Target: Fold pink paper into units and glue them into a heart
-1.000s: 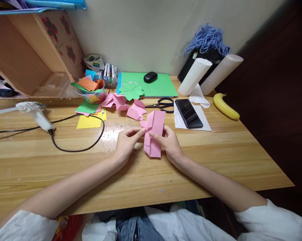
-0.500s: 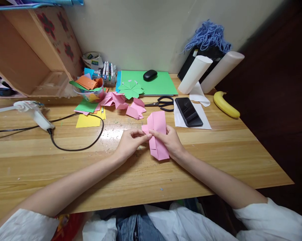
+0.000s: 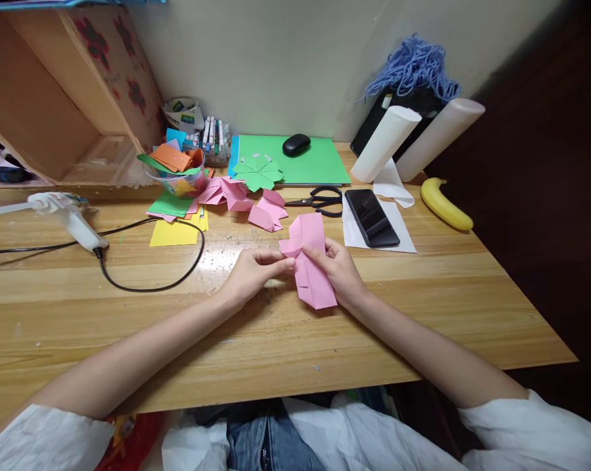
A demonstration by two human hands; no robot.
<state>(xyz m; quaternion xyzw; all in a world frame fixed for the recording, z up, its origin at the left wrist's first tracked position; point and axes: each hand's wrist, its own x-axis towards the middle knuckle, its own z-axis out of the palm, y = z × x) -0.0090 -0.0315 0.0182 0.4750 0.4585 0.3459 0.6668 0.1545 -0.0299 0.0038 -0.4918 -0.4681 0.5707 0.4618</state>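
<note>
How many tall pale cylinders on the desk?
2. The white cylinder is between the mouse and the duller cylinder, which is just right of it, beyond the banana. Any fully hidden behind these wouldn't show.

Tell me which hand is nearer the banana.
Right. The right hand, holding pink paper, is left of the banana; the left hand is farther left, at the paper's left side.
</note>
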